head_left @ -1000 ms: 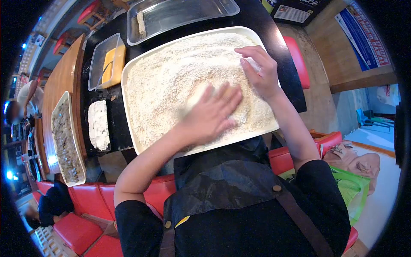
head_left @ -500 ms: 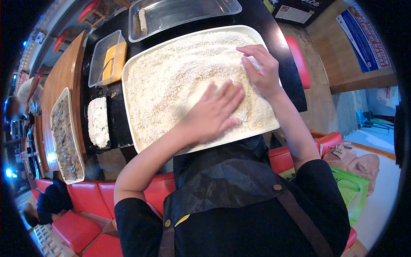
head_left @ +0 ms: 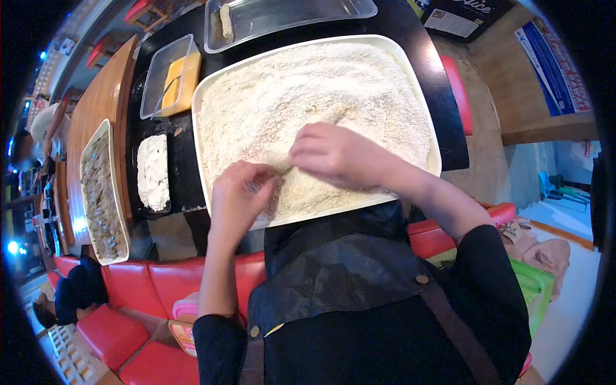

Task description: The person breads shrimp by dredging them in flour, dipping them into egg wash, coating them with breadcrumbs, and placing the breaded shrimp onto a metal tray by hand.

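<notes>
A left hand point(head_left: 239, 192) and right hand point(head_left: 333, 157) close together over pale crumbs point(head_left: 269, 96).
Left grip curls towards its thumb; right grip bends downward, fingertips hidden. Whether either holds anything, I cannot tell. The crumbs fill a white tray point(head_left: 434, 157) on a black bench point(head_left: 420, 48).

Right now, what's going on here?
A person's left hand and right hand are close together over pale crumbs in a wide white tray; whether they hold anything is unclear. To the left sit a clear tub of something yellow and some white stuff. One pale stick lies in the clear tray beyond.
</notes>
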